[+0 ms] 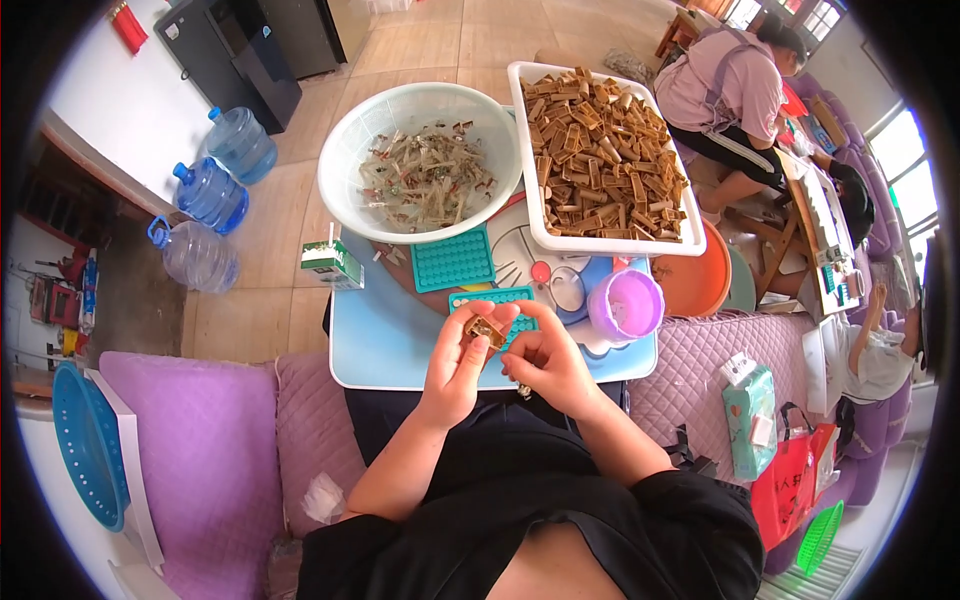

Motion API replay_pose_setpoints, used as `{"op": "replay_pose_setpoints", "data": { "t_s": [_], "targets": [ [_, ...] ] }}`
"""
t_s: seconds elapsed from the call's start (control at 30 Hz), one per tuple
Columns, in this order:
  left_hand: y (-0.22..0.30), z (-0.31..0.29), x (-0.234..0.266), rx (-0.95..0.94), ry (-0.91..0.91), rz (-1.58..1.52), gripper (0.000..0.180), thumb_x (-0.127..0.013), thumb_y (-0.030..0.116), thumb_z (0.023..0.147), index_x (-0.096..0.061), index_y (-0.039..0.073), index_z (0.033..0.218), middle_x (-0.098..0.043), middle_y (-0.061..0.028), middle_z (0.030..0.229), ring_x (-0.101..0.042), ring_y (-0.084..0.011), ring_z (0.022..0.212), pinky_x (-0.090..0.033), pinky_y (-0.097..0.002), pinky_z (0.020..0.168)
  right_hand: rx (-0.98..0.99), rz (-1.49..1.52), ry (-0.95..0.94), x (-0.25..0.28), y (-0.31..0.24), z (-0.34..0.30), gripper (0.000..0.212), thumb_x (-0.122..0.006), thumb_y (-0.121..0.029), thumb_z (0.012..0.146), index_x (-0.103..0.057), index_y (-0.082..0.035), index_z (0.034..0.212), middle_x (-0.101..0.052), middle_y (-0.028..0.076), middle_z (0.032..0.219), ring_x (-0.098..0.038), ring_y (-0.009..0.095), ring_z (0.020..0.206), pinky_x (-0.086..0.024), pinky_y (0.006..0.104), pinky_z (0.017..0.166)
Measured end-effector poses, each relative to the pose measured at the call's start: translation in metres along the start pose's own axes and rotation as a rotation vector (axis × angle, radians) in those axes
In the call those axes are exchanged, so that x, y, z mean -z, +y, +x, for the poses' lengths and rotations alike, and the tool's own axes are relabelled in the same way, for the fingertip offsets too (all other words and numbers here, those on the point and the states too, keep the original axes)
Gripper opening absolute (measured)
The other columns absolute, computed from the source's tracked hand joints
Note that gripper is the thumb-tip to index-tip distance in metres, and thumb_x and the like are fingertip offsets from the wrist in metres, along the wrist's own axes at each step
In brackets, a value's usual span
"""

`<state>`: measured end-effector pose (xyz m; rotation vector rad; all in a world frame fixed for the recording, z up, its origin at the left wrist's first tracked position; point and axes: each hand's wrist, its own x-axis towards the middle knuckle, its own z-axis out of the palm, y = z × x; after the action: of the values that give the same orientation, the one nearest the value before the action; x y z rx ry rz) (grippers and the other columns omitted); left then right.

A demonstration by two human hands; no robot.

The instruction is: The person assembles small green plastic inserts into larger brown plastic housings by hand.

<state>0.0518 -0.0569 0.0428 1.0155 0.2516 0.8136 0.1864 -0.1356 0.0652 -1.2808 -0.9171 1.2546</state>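
My left hand (458, 372) is closed around a small brown plastic case (486, 331), pinched between thumb and fingers above the near edge of a light blue table (375, 345). Beside it, my right hand (550, 368) has its fingers curled in, and its index finger reaches toward the brown case. A small metallic bit (524, 391) shows under the right fingers; its kind is too small to make out. Just beyond my fingers lies a teal tray with rows of small cups (500, 296), partly hidden by the hands. A second teal tray (453, 258) lies farther off.
At the back stand a white basin (340, 190) of small clear parts and a white tub (612, 243) heaped with brown cases. A purple cup (627, 305) is at right, an orange basin (700, 280) beyond. A milk carton (332, 264) stands left. Co-workers sit at right.
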Motion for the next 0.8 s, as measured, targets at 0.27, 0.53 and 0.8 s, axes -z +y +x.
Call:
{"op": "replay_pose_setpoints", "data": {
  "t_s": [0.27, 0.53, 0.8],
  "targets": [
    [0.005, 0.0, -0.004, 0.12, 0.065, -0.112, 0.034, -0.036, 0.009, 0.097, -0.034, 0.003, 0.131, -0.045, -0.017, 0.129, -0.047, -0.0263, 0.12, -0.038, -0.0379, 0.102, 0.178, -0.075, 0.154, -0.006, 0.013, 0.001, 0.056, -0.056, 0.007, 0.08, -0.032, -0.005, 0.129, -0.052, -0.001, 0.07, -0.05, 0.004, 0.065, -0.039, 0.0187, 0.06],
    [-0.009, 0.003, -0.002, 0.182, 0.251, -0.487, 0.021, -0.043, -0.003, 0.088, -0.042, 0.006, 0.107, -0.05, -0.0153, 0.119, -0.052, -0.0281, 0.114, -0.044, -0.039, 0.097, 0.031, 0.105, 0.057, -0.004, 0.015, 0.005, 0.054, -0.055, 0.007, 0.081, -0.031, -0.005, 0.129, -0.049, -0.002, 0.069, -0.047, 0.004, 0.063, -0.037, 0.018, 0.058],
    [-0.02, -0.008, 0.034, 0.2, 0.436, -0.341, 0.028, -0.043, -0.01, 0.079, -0.043, 0.011, 0.098, -0.057, -0.0097, 0.1, -0.06, -0.0217, 0.09, -0.051, -0.0383, 0.085, 0.209, -0.381, 0.147, 0.013, 0.045, 0.024, 0.027, -0.059, 0.001, 0.082, -0.054, -0.002, 0.108, -0.056, 0.004, 0.072, -0.055, 0.01, 0.067, -0.045, 0.0259, 0.059]
  ]
}}
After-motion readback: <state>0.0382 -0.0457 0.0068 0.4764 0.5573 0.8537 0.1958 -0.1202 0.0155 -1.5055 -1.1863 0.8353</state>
